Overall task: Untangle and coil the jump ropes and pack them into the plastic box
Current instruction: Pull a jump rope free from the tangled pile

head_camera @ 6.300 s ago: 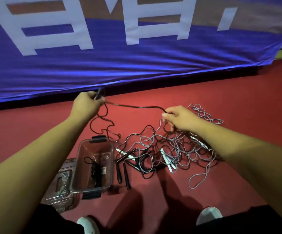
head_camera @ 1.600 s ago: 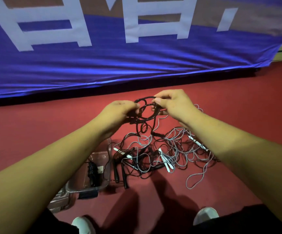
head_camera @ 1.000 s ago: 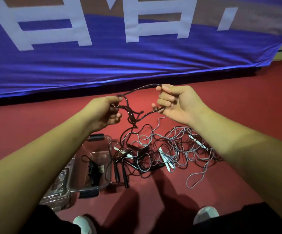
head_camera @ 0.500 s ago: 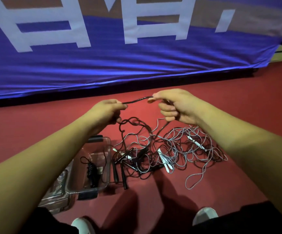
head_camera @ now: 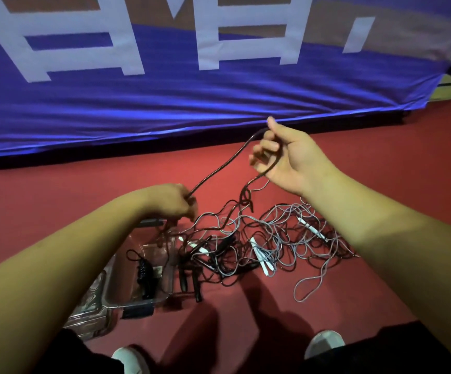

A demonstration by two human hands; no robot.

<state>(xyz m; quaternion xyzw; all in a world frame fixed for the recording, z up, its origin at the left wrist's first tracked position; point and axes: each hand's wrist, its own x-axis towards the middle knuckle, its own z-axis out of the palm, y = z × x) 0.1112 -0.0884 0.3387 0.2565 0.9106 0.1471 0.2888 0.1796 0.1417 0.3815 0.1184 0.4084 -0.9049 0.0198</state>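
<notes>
Head cam is showing the left hand (head_camera: 171, 203) pinching a black jump rope (head_camera: 220, 167) while the raised right hand (head_camera: 289, 157) is hooking it round curled fingers (head_camera: 269, 144). The tangled pile (head_camera: 273, 238) is lying on the red floor (head_camera: 57, 206), just beside the plastic box (head_camera: 135, 302) holding one coiled rope (head_camera: 144, 271).

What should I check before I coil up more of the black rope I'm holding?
1. Left hand grips the black rope: ok.
2. Right hand has the rope hooked over curled fingers: ok.
3. Black rope free of the grey ropes: not ok, it runs down into the tangle.
4. Plastic box open: ok, its lid lies beside it.
5. Room in the box: ok, only one coiled rope inside.
6. Which black handles are this rope's: cannot tell.
</notes>
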